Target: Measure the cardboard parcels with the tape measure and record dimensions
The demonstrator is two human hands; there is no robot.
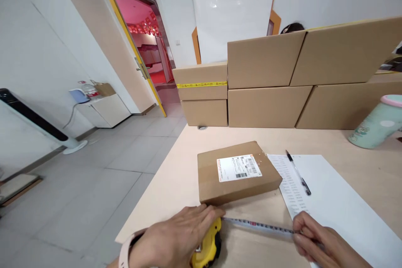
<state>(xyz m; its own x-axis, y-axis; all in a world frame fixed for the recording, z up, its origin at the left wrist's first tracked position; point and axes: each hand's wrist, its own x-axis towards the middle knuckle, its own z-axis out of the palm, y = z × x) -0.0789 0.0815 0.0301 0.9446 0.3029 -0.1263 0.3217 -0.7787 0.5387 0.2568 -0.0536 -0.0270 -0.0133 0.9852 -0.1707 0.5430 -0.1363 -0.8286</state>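
A flat cardboard parcel (234,173) with a white shipping label (239,167) lies on the light wooden table (339,142). Just in front of it, my left hand (176,238) is closed over a yellow tape measure case (209,249). The tape blade (257,225) runs to the right along the parcel's near edge. My right hand (320,243) pinches the blade's end at the edge of a printed sheet of paper (333,201). A black pen (298,172) lies on that sheet.
Several brown cardboard boxes (266,79) are stacked along the table's far side, one with yellow tape. A mint-green cup (377,123) with a pink lid lies at the right. Left of the table are grey floor tiles, a tower fan, a low cabinet and an open door.
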